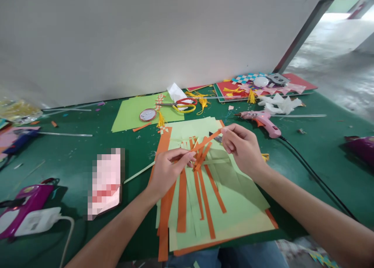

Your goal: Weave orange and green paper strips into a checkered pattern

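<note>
Between my two hands an orange paper strip (208,141) is stretched above the stack of papers. My left hand (172,168) pinches its lower left end between thumb and fingertips. At the upper right end, my right hand (241,145) has thumb and fingers closed on the same strip. Below lie pale green sheets (239,205) over orange paper, with several loose orange strips (181,205) and thin pale green strips spread on top. A dark-tipped tool, partly hidden by my right hand, rests near the strips.
Scissors (185,104) with red and yellow handles lie on green sheets (128,112) behind the stack. A pink glue gun (264,122) is at right, its black cable trailing forward. A phone (106,182) and a purple power strip (33,205) are on the left. A grey wall (140,38) bounds the back.
</note>
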The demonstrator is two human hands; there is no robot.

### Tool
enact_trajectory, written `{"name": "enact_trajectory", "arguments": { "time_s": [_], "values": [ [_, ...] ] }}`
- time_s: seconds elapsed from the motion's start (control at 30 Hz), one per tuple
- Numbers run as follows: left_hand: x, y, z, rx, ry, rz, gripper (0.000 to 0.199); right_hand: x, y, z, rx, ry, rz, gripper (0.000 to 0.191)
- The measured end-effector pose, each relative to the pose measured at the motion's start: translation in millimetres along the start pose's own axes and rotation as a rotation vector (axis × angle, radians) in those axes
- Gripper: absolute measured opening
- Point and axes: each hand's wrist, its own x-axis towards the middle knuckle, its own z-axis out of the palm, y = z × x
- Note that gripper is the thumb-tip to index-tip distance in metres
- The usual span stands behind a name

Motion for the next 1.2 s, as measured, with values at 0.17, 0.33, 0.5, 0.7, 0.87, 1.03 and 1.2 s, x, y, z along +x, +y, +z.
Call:
{"name": "enact_trajectory", "arguments": {
  "time_s": [0.17, 0.33, 0.5, 0.7, 0.87, 1.03, 1.2],
  "values": [
    [0.8, -1.8, 0.3, -0.112, -0.019, -0.006, 0.027, 0.8, 0.8, -0.7, 0.012, 0.014, 0.016, 0.022],
    [2.4, -3.8, 2.1, -0.069, 0.021, 0.025, 0.025, 1.7, 1.0, 0.3, 0.039, 0.021, 0.028, 0.022],
    [3.8, -6.9, 2.5, -0.141, 0.007, 0.071, 0.022, 1.5, -0.6, 0.7, 0.044, 0.004, 0.005, 0.023],
    [4.4, -8.4, 2.4, -0.165, -0.041, 0.05, 0.019, 1.0, -3.0, 0.2, 0.052, 0.005, -0.01, 0.021],
    [1.0, -2.7, 1.0, -0.155, -0.09, 0.068, 0.021, 0.3, -4.3, 0.4, 0.059, -0.008, -0.02, 0.019],
    [-1.6, -0.2, -1.0, -0.078, -0.072, 0.111, 0.018, -2.4, -7.5, 1.7, 0.045, -0.019, -0.021, 0.02],
    [-2.0, 0.9, 0.1, 0.014, -0.052, 0.087, 0.021, -4.7, -11.9, 1.5, 0.046, -0.023, -0.008, 0.023]
  ]
}}
